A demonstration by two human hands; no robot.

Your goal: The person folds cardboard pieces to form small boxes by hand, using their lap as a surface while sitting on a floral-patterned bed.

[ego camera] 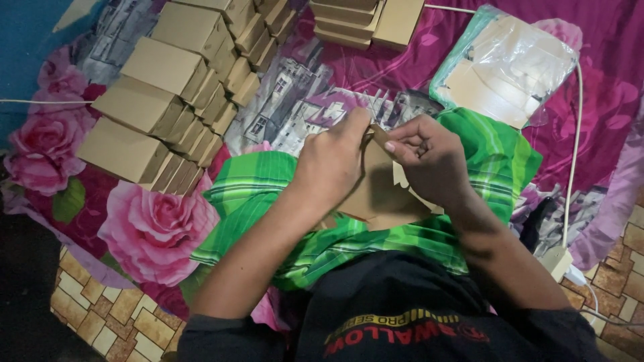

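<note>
Both of my hands grip one flat brown cardboard blank (377, 196) that rests over my lap on a green checked cloth (255, 188). My left hand (333, 161) pinches its top edge from the left. My right hand (429, 157) pinches a flap at the top from the right. The lower part of the blank lies between my forearms, partly hidden by them.
Rows of folded brown boxes (168, 100) stand at the left on a pink flowered sheet (154, 228), more boxes (365, 20) at the top. A clear plastic bag of flat blanks (506, 67) lies at the upper right. A white cable (573, 147) runs down the right side.
</note>
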